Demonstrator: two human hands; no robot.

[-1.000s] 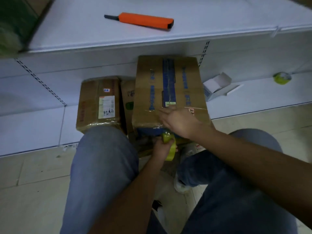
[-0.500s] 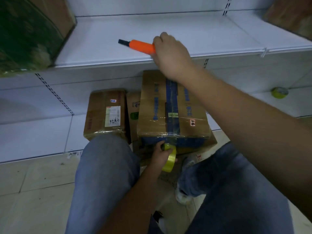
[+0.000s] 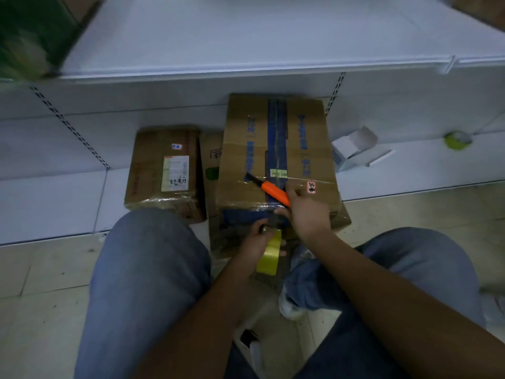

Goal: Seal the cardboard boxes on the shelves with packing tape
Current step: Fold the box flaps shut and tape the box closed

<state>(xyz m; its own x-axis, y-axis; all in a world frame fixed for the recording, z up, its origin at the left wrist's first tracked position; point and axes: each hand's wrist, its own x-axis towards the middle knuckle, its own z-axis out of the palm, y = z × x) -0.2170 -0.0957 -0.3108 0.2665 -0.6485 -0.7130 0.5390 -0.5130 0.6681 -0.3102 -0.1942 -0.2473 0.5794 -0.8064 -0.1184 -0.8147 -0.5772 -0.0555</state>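
Our right hand (image 3: 307, 214) has its fingers curled round the orange cutter (image 3: 274, 192), blade end pointing up-left across the big cardboard box (image 3: 246, 165). Just below, our left hand (image 3: 258, 239) grips the yellow tape roll (image 3: 270, 255) at the box's near edge — a strip seems to run from the roll up onto the box, though it's dim there. By the look of it, this box is nearly sealed: clear tape shines across its top and front edge, and we judge the cut is what's left. The smaller box (image 3: 164, 168) to the left looks wrapped already; one between them is mostly hidden. Room is tight — our knees flank the hands, and the shelf lip (image 3: 246, 71) overhangs the box's far end. A spare roll (image 3: 457, 139) sits well apart, right.
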